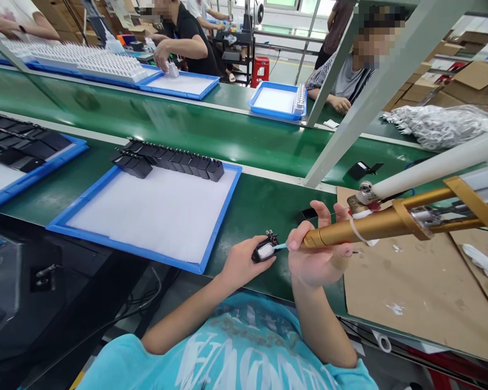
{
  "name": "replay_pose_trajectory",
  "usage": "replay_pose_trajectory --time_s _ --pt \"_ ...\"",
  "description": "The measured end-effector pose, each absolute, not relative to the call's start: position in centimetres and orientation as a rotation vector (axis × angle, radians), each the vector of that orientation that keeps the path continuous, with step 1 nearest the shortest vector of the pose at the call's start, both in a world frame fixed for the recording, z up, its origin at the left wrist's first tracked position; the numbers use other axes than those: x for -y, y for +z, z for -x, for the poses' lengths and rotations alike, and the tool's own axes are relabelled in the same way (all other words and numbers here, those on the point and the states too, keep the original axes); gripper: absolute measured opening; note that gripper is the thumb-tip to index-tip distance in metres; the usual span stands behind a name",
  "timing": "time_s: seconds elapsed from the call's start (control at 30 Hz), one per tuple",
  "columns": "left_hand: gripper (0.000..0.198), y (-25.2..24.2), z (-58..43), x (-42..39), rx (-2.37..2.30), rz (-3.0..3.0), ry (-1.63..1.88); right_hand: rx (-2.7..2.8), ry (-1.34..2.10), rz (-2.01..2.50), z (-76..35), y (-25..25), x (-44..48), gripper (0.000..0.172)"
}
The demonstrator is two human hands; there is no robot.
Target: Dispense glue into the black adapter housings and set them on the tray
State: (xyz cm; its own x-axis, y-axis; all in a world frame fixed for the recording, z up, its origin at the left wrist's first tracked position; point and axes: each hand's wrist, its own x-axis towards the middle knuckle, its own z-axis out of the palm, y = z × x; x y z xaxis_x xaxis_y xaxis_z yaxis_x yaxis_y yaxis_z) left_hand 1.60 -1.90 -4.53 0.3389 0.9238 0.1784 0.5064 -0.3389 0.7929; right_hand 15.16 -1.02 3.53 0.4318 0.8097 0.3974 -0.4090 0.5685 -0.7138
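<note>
My left hand (242,262) is closed around a small black and white part (263,251) with metal pins on top, held just above the green bench edge. My right hand (320,250) grips the barrel of a gold glue dispenser (374,226) whose pale blue nozzle tip (281,246) touches the part. A blue tray (144,246) with a white liner lies to the left; a row of black parts (168,158) lines its far edge.
A second blue tray (40,168) with black parts sits at far left. Brown cardboard (415,287) covers the bench on the right. Beyond the green conveyor (195,127), other people work at blue trays (277,103). A white frame post (352,116) slants across.
</note>
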Motion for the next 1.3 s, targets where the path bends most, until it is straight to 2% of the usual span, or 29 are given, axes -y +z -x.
replay_pose_trajectory --time_s 0.2,0.37,0.6,0.8,0.97,1.17,1.3 --pt "0.039 -4.3 -2.7 1.7 -1.093 -2.006 1.093 0.81 0.855 0.532 -14.3 3.9 1.0 0.042" --pt "0.039 -4.0 -3.0 1.6 -1.025 -2.04 1.178 0.84 0.894 0.468 -14.3 3.9 1.2 0.029" --pt "0.041 -4.4 -2.3 1.4 -1.11 -2.077 1.058 0.815 0.864 0.465 -14.2 3.8 1.2 0.044" --pt "0.044 -5.8 -0.6 0.1 -1.236 -2.092 0.783 0.766 0.822 0.499 -15.1 3.3 0.7 0.045" --pt "0.052 -4.7 -0.1 -1.0 -1.165 -1.996 0.741 0.745 0.759 0.568 -16.1 3.2 0.8 0.042" --pt "0.033 -4.1 -1.6 -1.7 -1.072 -1.761 0.755 0.731 0.722 0.632 -16.8 3.0 1.0 0.04" --pt "0.034 -4.7 -1.6 -1.6 -1.011 -1.899 0.82 0.736 0.709 0.648 -17.1 2.8 1.1 0.041"
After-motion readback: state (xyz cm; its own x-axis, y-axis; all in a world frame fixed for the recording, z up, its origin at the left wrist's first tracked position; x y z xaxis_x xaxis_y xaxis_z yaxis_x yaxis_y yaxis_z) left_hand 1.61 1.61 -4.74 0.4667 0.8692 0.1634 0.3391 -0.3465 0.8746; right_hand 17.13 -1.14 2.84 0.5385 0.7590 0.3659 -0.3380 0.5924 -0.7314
